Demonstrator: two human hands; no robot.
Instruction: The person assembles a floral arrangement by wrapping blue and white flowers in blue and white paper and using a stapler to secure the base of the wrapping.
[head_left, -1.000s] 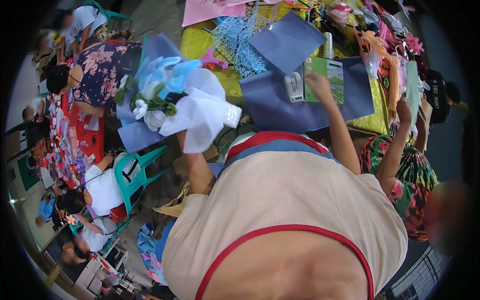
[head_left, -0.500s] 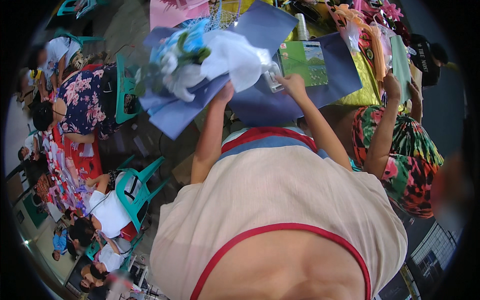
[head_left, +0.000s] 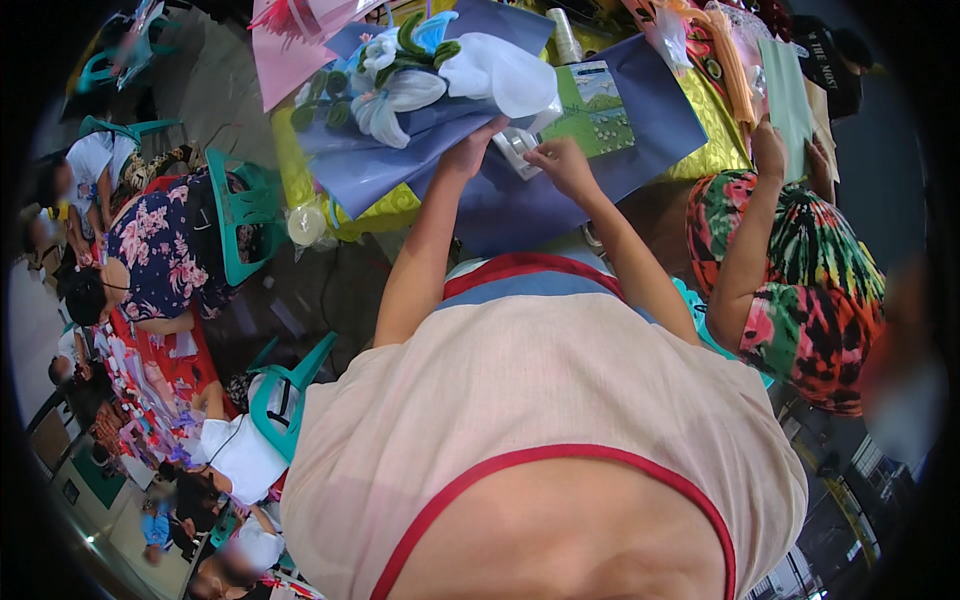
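My left hand (head_left: 474, 150) is closed around the lower end of a bouquet (head_left: 390, 105) with fuzzy white lilies, blue petals and green leaves. Slate-blue wrapping paper (head_left: 360, 165) spreads under the flowers, and a white sheet (head_left: 500, 75) covers part of their stem side. Just right of that grip, the fingers of my right hand (head_left: 563, 168) pinch the edge of a small silver-white tool (head_left: 517, 150); its exact kind is unclear. Beneath both hands lies a larger slate-blue sheet (head_left: 500, 215).
A green illustrated booklet (head_left: 590, 110) lies on the blue sheet, with a clear roll (head_left: 565, 38) beyond. The table has a yellow cloth (head_left: 715, 160). At right a person in a floral top (head_left: 800, 290) holds pale green paper (head_left: 786, 100). Teal chairs (head_left: 240, 215) stand at left.
The bouquet has come down onto the table and lies steadier. My right hand and the silver-white tool have shifted slightly left, nearer my left hand. The whole view has shifted a little.
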